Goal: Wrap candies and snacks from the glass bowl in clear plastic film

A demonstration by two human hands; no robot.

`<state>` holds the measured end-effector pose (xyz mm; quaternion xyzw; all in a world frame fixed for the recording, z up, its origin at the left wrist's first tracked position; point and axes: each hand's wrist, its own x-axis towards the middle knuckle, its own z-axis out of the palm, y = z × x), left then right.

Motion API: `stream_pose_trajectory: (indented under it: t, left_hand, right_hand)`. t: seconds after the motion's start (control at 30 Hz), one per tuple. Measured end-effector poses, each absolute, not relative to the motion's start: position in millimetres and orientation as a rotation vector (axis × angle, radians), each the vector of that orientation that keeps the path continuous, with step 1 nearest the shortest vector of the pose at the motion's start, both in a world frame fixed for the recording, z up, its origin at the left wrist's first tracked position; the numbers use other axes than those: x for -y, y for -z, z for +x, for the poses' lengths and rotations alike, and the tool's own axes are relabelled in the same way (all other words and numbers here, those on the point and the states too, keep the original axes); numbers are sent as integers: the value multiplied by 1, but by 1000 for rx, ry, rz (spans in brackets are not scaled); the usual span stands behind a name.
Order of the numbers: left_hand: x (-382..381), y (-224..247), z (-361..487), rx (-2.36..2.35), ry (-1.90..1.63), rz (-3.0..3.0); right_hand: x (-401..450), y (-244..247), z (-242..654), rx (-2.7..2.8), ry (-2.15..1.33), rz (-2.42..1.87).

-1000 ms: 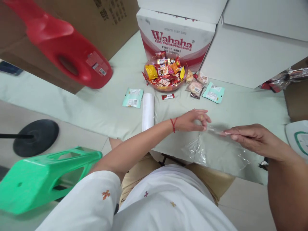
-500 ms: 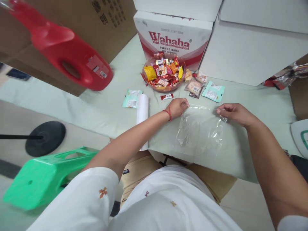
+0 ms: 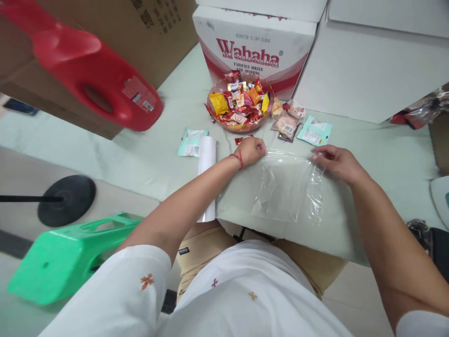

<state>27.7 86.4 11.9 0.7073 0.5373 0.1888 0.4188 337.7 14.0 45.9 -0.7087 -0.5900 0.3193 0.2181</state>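
Note:
A clear plastic bag [image 3: 284, 187] hangs flat over the table's near side, its upper edge stretched between my hands. My left hand [image 3: 251, 150], with a red string on the wrist, pinches the bag's upper left corner. At the upper right corner, my right hand [image 3: 336, 161] grips the film between thumb and fingers. Just behind my left hand lies a small red wrapped sweet [image 3: 242, 139], partly covered by it. A white roll [image 3: 206, 159] lies under my left forearm. Beyond my hands stands a clear bowl [image 3: 245, 127] full of wrapped sweets.
Teal packets lie left [image 3: 192, 142] and right [image 3: 315, 131] of the bowl, with several small snack packs [image 3: 286, 124] beside it. A Wahaha carton [image 3: 256, 51] stands behind. A red jug [image 3: 105, 79] is at left; a green stool [image 3: 52, 262] is on the floor.
Both hands have shifted slightly left with the bag. My left hand now covers part of the small red sweet, and the bag hangs flatter.

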Motion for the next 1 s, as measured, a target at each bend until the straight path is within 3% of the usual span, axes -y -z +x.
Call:
stream_pose_trajectory:
  t: [0.1, 0.17, 0.23, 0.33, 0.5, 0.9, 1.0]
  left_hand:
    - [-87, -11, 29, -1373, -485, 1775]
    - [-88, -11, 29, -1382, -488, 1767]
    - [-89, -9, 29, -1391, -488, 1751]
    - [-92, -6, 28, -1405, -485, 1717]
    - [-96, -3, 30, -1439, -497, 1653]
    - [-96, -16, 36, -1514, -533, 1427]
    - [-81, -33, 38, -1611, -674, 1466]
  right_hand:
    - [18, -61, 314, 1783, -267, -1896]
    - [53, -64, 280, 1967, -119, -1682]
    - [91, -57, 238, 2333, -305, -1302]
    - [137, -35, 188, 2627, -526, -1075]
    - [167, -15, 172, 2740, -751, -995]
    - [174, -13, 183, 2800, -837, -851]
    - [172, -13, 185, 2784, -876, -848]
